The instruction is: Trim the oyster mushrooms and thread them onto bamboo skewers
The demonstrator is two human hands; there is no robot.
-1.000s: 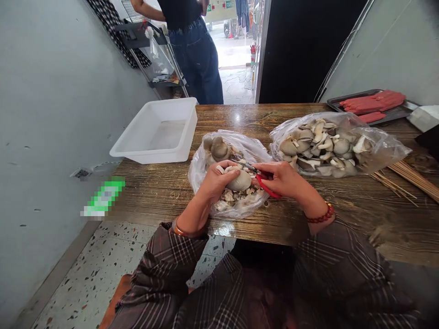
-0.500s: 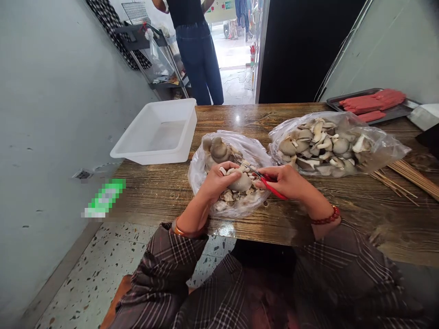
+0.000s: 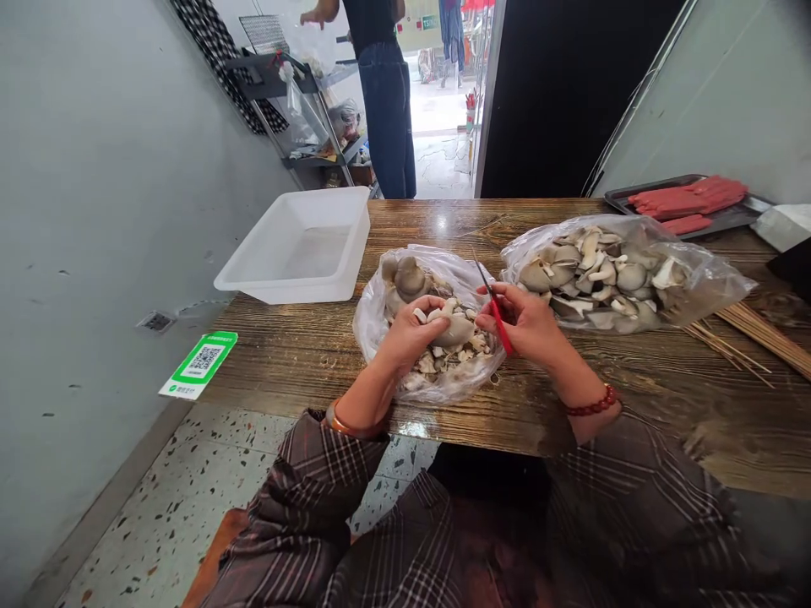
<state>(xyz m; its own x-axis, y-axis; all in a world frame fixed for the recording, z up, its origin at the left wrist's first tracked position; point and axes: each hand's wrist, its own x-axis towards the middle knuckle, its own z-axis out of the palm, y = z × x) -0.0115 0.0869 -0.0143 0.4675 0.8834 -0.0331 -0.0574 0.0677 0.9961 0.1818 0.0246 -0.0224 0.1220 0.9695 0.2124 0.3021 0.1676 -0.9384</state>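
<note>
My left hand (image 3: 415, 333) is closed round a grey oyster mushroom (image 3: 454, 331), its pale stem side turned up. Beneath it lies an opened clear plastic bag (image 3: 373, 325) holding whole mushrooms at the back and pale cut pieces in front. My right hand (image 3: 523, 321) grips red-handled scissors (image 3: 500, 319), their blades together and pointing up and away from me. The fingertips of that hand are close to the mushroom's right edge; whether they touch it I cannot tell. To the right, a second plastic bag (image 3: 710, 274) is spread under a heap of oyster mushrooms (image 3: 592, 266).
A white plastic tub (image 3: 288, 287) stands at the table's far left. Wooden skewers (image 3: 764, 333) lie at the right, before a dark tray (image 3: 728, 221) of red sticks (image 3: 690, 198). A green QR card (image 3: 199, 365) sits on the left edge. Beyond the table stands a person (image 3: 386, 110).
The scissors have come away from the mushroom's stem and swung upright in my right hand. My left hand still holds the mushroom. The person beyond has shifted, one arm now reaching left.
</note>
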